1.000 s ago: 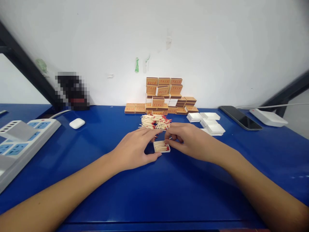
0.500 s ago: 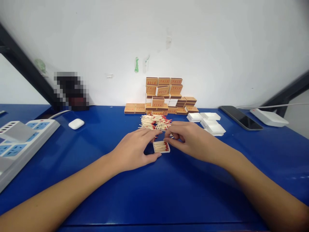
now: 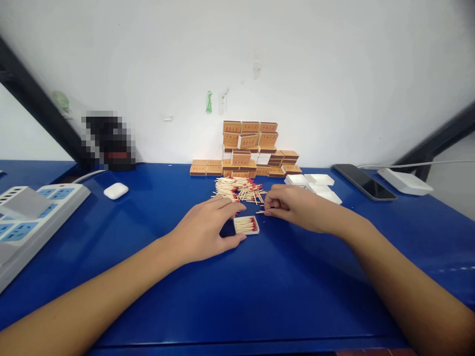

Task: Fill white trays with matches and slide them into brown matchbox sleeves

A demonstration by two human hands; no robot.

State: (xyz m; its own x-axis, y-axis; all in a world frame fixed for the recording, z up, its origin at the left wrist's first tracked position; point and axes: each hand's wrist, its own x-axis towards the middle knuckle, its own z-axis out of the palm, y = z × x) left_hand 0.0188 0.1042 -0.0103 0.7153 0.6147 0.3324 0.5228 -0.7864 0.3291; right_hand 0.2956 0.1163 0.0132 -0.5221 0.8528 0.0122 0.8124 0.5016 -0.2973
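A small white matchbox tray (image 3: pixel 239 233) lies on the blue table, filled with matches (image 3: pixel 245 225) whose red heads point right. My left hand (image 3: pixel 208 228) curves around the tray's left side. Its thumb and index finger are apart, near the front and back edges; whether they touch the tray I cannot tell. To the right of the tray, my right hand (image 3: pixel 293 205) pinches a match (image 3: pixel 260 212) between thumb and forefinger, with the pale stick poking out leftward. Just behind both hands is a loose heap of red-headed matches (image 3: pixel 232 186).
Orange matchboxes (image 3: pixel 250 142) are stacked against the wall. White trays (image 3: pixel 321 180) sit behind my right hand, with a phone (image 3: pixel 363 182) and a white device (image 3: pixel 404 181) farther right. On the left are a white earbud case (image 3: pixel 116 191) and a power strip (image 3: pixel 44 217).
My right hand has moved right, away from the tray, and a match now shows in its fingertips. My left hand stays around the tray.
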